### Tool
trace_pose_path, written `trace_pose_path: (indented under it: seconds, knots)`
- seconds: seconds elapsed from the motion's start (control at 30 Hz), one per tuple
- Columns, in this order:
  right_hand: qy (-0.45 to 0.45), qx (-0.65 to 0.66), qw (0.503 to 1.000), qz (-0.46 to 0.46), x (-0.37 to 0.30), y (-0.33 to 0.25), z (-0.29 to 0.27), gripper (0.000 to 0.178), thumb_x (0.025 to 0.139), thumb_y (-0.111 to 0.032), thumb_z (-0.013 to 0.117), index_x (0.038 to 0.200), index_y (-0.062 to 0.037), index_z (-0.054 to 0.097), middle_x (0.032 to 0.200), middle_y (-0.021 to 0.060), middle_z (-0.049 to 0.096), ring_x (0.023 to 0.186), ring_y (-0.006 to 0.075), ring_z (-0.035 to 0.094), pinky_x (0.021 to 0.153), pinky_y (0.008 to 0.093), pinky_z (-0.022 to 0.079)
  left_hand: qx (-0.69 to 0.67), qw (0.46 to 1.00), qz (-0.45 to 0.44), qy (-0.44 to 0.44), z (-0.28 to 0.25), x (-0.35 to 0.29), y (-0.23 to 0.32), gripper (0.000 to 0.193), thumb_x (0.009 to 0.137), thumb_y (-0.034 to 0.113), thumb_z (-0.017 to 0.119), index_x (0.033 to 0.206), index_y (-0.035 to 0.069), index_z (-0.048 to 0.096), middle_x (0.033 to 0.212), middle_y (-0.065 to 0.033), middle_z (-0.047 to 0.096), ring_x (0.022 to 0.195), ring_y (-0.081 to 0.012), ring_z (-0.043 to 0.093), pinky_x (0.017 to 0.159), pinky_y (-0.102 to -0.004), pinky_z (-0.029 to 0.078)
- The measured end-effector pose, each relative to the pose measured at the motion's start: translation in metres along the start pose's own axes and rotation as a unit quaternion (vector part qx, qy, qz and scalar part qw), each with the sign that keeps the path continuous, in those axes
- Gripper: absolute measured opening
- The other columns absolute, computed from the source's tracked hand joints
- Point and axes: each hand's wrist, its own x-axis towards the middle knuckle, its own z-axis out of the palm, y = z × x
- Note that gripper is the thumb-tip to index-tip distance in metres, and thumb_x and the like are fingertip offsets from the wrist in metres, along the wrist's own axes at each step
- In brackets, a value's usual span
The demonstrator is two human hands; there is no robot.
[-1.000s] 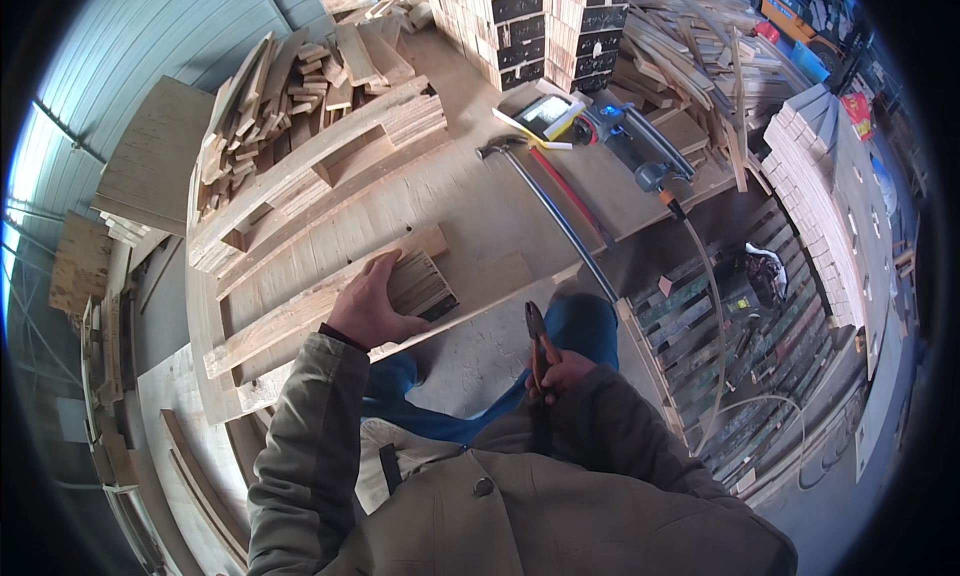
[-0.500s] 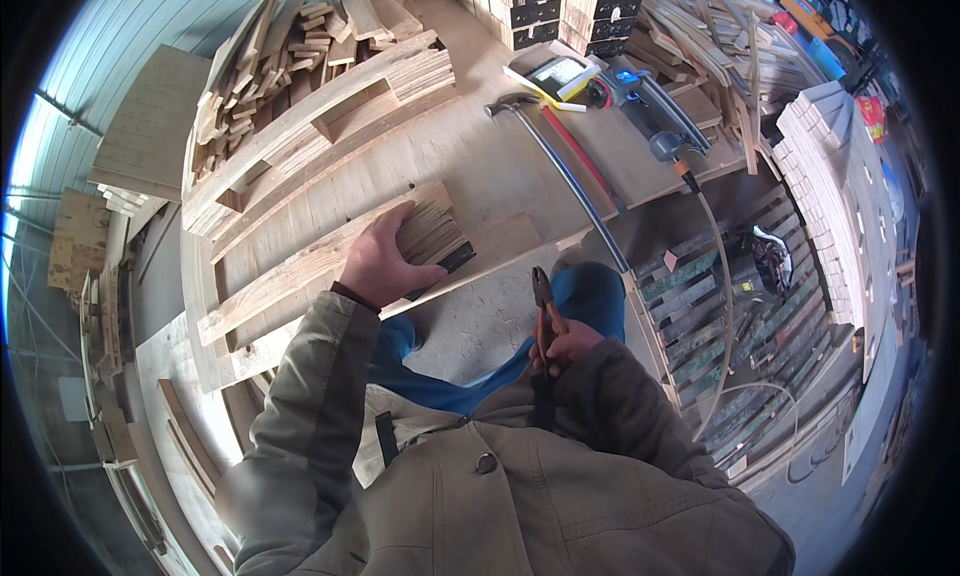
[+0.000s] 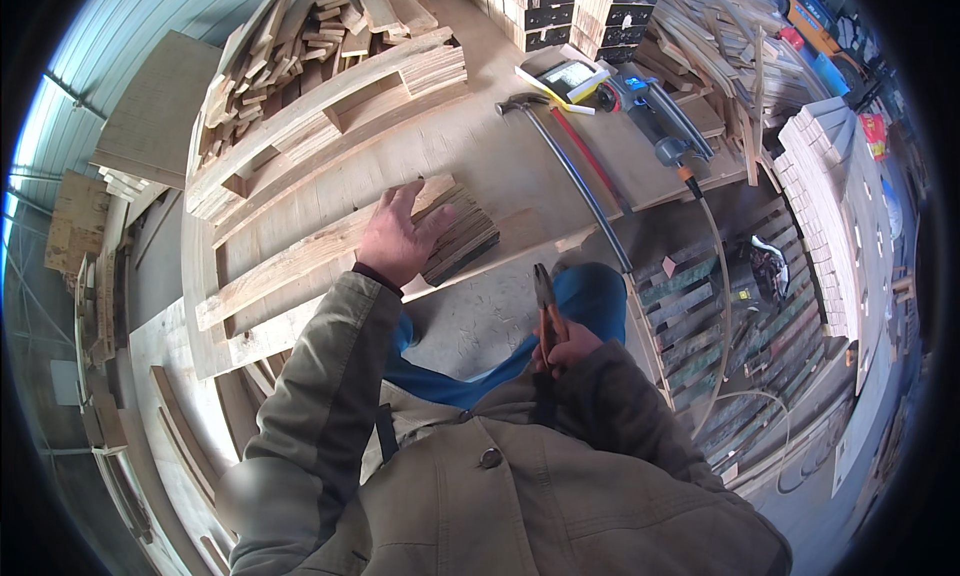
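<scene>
My left hand (image 3: 398,238) rests with its fingers spread at the right end of a long wooden board (image 3: 300,256). It touches a block of thin stacked wood strips (image 3: 465,234), whose lower end is dark. What lies under the palm is hidden. Above my lap, my right hand (image 3: 570,354) is closed round the orange-brown handles of a pair of pliers (image 3: 547,311), the dark jaws pointing up and away from me.
On the plywood bench (image 3: 490,156) lie a claw hammer (image 3: 575,176), a red bar (image 3: 588,156), a yellow-edged tray (image 3: 562,79) and a nail gun (image 3: 665,126) with its hose. A wooden frame (image 3: 330,116) and scrap wood (image 3: 330,31) fill the far left. Slatted pallet (image 3: 715,296) stands right.
My left hand has loosened from round the strip block, its fingers now spread over it. The block has turned and shifted slightly right. The right hand still holds the pliers.
</scene>
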Motion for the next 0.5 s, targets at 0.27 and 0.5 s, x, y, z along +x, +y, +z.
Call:
trace_pose_path:
  seconds: [0.27, 0.5]
  knots:
    - [0.017, -0.151, 0.988, -0.023, -0.034, -0.021, 0.048, 0.051, 0.080, -0.003, 0.066, 0.131, -0.0017, 0.056, 0.101, 0.0104, 0.069, 0.091, 0.0227, 0.069, 0.075, 0.0356, 0.057, 0.128, 0.990, -0.046, -0.043, 0.018, 0.002, 0.023, 0.080, 0.094, 0.063, 0.068, 0.140, -0.002, 0.061, 0.132, -0.0292, 0.066, 0.126, -0.0450, 0.063, 0.110, -0.0517, 0.048]
    - [0.074, -0.274, 0.957, -0.066, -0.026, -0.037, 0.075, 0.030, 0.080, -0.004, 0.062, 0.110, -0.0013, 0.065, 0.092, 0.0117, 0.068, 0.089, 0.0301, 0.068, 0.084, 0.0391, 0.052, 0.157, 0.988, 0.001, -0.004, 0.021, -0.003, 0.021, 0.075, 0.097, 0.063, 0.063, 0.136, -0.001, 0.062, 0.126, -0.0263, 0.069, 0.119, -0.0415, 0.067, 0.107, -0.0510, 0.049]
